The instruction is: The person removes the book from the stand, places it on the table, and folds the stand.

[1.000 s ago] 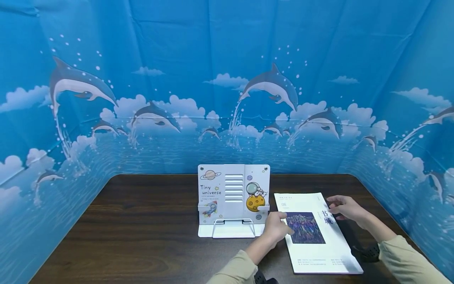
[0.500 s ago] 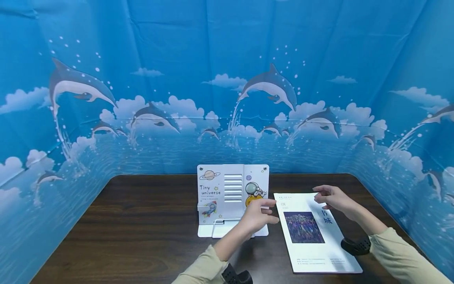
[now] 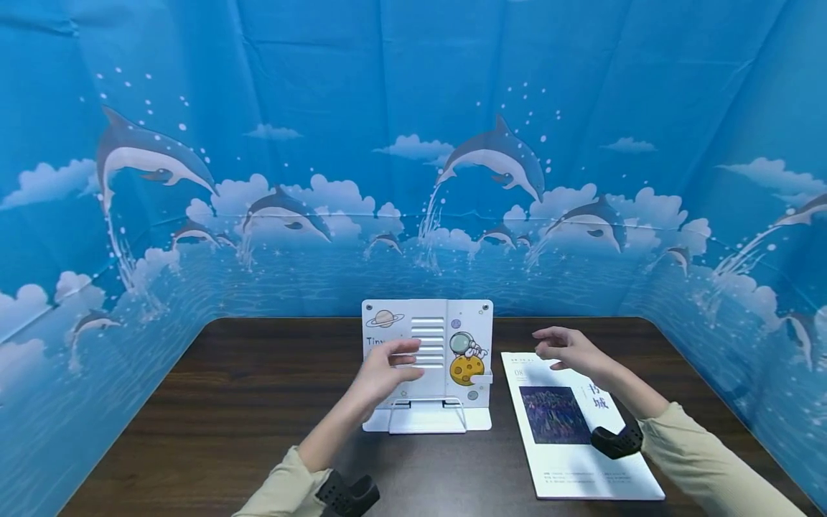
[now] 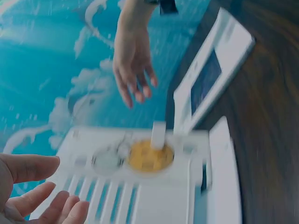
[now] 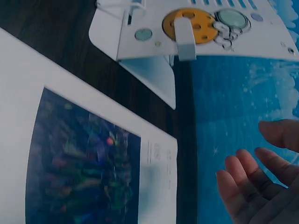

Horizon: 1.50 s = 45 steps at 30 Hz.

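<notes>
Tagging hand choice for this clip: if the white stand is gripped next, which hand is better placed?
Likely the left hand: in the head view it appears in front of the left part of the stand. The right hand appears over the book, beyond the stand's right edge. Both look empty.

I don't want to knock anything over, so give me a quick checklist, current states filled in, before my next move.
1. Left grip empty: ok; its fingers look relaxed.
2. Right grip off the white, rectangular paper magazine: ok; the left wrist view shows a gap.
3. Magazine flat on the dark brown, wood-grain table: ok.
4. White, rectangular book stand with space cartoons standing, apart from the magazine: ok.
5. Small white clip at the stand's right edge holding nothing: ok.
6. Clear view of the stand's left edge: not ok; the left grip hides part of it in the head view.
</notes>
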### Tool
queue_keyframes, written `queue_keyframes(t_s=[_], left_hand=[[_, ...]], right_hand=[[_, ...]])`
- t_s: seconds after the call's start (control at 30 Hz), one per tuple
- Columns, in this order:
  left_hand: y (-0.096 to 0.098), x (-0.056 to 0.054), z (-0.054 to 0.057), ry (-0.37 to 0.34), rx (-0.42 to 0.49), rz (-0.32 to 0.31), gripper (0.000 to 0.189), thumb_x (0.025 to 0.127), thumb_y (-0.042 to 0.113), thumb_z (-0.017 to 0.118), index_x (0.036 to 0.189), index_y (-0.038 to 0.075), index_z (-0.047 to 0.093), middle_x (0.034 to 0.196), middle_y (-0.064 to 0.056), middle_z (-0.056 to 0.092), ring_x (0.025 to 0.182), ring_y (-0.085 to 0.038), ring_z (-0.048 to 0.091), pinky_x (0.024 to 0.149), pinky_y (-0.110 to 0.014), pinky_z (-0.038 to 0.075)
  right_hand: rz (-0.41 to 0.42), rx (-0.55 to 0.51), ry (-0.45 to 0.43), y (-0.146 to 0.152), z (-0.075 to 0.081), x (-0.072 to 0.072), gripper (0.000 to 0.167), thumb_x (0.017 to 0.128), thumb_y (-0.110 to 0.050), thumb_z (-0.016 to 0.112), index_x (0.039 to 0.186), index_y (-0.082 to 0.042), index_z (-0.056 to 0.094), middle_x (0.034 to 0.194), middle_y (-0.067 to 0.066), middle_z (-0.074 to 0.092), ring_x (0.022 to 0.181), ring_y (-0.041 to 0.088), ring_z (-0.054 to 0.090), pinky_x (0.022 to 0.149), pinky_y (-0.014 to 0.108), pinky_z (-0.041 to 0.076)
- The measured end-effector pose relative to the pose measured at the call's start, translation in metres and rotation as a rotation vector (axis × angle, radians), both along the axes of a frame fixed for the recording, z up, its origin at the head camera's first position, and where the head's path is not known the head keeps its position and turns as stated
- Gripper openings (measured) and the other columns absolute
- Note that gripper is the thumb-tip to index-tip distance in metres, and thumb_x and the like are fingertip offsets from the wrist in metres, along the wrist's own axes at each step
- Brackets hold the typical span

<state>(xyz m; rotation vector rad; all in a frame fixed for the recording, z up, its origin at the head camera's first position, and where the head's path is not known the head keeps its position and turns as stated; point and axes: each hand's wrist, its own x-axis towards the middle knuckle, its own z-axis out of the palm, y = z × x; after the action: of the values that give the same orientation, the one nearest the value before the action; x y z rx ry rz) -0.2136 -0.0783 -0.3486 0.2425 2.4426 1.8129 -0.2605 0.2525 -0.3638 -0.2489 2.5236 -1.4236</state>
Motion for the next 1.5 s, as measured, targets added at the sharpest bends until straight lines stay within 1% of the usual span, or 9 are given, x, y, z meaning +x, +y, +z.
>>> queue_keyframes(t_s=[0.13, 0.2, 0.37, 0.53, 0.73, 0.9, 1.03, 1.13, 1.5], left_hand=[[-0.030, -0.004, -0.002, 0.024, -0.041, 0.111, 0.043, 0.077, 0.001, 0.067, 0.118, -0.002, 0.056, 0.117, -0.018, 0.057, 0.105, -0.032, 0.056, 0.085, -0.042, 0.047], [-0.043, -0.006, -0.005, 0.032, -0.053, 0.149, 0.041, 0.077, -0.001, 0.066, 0.116, -0.002, 0.057, 0.114, -0.018, 0.058, 0.103, -0.031, 0.057, 0.086, -0.043, 0.047], [-0.069, -0.018, -0.016, 0.057, -0.041, 0.206, 0.037, 0.078, -0.004, 0.066, 0.113, -0.005, 0.056, 0.109, -0.021, 0.059, 0.099, -0.031, 0.059, 0.084, -0.039, 0.049], [-0.085, -0.032, -0.027, 0.078, -0.038, 0.236, 0.041, 0.078, -0.002, 0.065, 0.117, -0.004, 0.053, 0.111, -0.021, 0.057, 0.103, -0.032, 0.057, 0.087, -0.041, 0.047], [-0.084, -0.046, -0.042, 0.090, -0.020, 0.183, 0.039, 0.081, -0.002, 0.063, 0.118, -0.005, 0.052, 0.114, -0.022, 0.056, 0.103, -0.032, 0.057, 0.083, -0.035, 0.050], [-0.076, -0.053, -0.046, 0.144, -0.019, 0.170, 0.030, 0.083, -0.002, 0.060, 0.113, -0.004, 0.055, 0.105, -0.019, 0.060, 0.094, -0.028, 0.060, 0.079, -0.037, 0.051], [-0.070, -0.056, -0.048, 0.155, -0.021, 0.169, 0.022, 0.084, -0.002, 0.059, 0.106, -0.004, 0.058, 0.096, -0.016, 0.060, 0.083, -0.022, 0.061, 0.077, -0.044, 0.050], [-0.069, -0.056, -0.048, 0.151, -0.019, 0.174, 0.019, 0.084, -0.002, 0.059, 0.103, -0.004, 0.058, 0.094, -0.015, 0.060, 0.080, -0.020, 0.061, 0.077, -0.045, 0.050], [-0.070, -0.056, -0.047, 0.157, -0.047, 0.183, 0.019, 0.084, -0.001, 0.060, 0.103, -0.003, 0.059, 0.093, -0.014, 0.060, 0.079, -0.019, 0.060, 0.073, -0.038, 0.053]], right_hand=[[-0.001, -0.009, 0.000, -0.020, -0.001, -0.002, 0.045, 0.090, -0.015, 0.054, 0.128, 0.006, 0.042, 0.106, 0.018, 0.057, 0.101, 0.035, 0.054, 0.080, 0.045, 0.049], [-0.005, -0.011, 0.004, -0.030, -0.003, -0.004, 0.044, 0.089, -0.014, 0.055, 0.127, 0.006, 0.043, 0.104, 0.017, 0.057, 0.100, 0.035, 0.054, 0.079, 0.044, 0.049], [0.001, -0.026, 0.035, -0.050, -0.007, -0.005, 0.042, 0.088, -0.010, 0.055, 0.126, 0.006, 0.044, 0.100, 0.012, 0.056, 0.094, 0.030, 0.055, 0.077, 0.042, 0.051], [0.011, -0.052, 0.063, -0.065, -0.009, -0.003, 0.037, 0.088, -0.007, 0.054, 0.122, 0.006, 0.047, 0.101, 0.015, 0.056, 0.092, 0.025, 0.056, 0.077, 0.042, 0.050], [-0.029, -0.096, 0.113, -0.076, -0.015, -0.004, 0.022, 0.088, 0.000, 0.051, 0.110, 0.005, 0.051, 0.098, 0.015, 0.055, 0.092, 0.026, 0.057, 0.078, 0.042, 0.051], [-0.059, -0.146, 0.160, -0.081, -0.021, -0.006, 0.015, 0.090, 0.003, 0.049, 0.104, 0.007, 0.050, 0.092, 0.015, 0.054, 0.087, 0.023, 0.058, 0.076, 0.038, 0.052], [-0.070, -0.183, 0.179, -0.083, -0.027, -0.006, 0.013, 0.090, 0.005, 0.046, 0.102, 0.007, 0.050, 0.091, 0.016, 0.054, 0.085, 0.023, 0.059, 0.075, 0.036, 0.053], [-0.080, -0.197, 0.193, -0.084, -0.030, -0.007, 0.012, 0.090, 0.007, 0.046, 0.101, 0.007, 0.051, 0.090, 0.015, 0.055, 0.083, 0.022, 0.059, 0.074, 0.037, 0.053], [-0.135, -0.195, 0.215, -0.088, -0.035, -0.010, 0.012, 0.089, 0.008, 0.046, 0.100, 0.007, 0.051, 0.089, 0.015, 0.054, 0.080, 0.021, 0.056, 0.077, 0.045, 0.051]])
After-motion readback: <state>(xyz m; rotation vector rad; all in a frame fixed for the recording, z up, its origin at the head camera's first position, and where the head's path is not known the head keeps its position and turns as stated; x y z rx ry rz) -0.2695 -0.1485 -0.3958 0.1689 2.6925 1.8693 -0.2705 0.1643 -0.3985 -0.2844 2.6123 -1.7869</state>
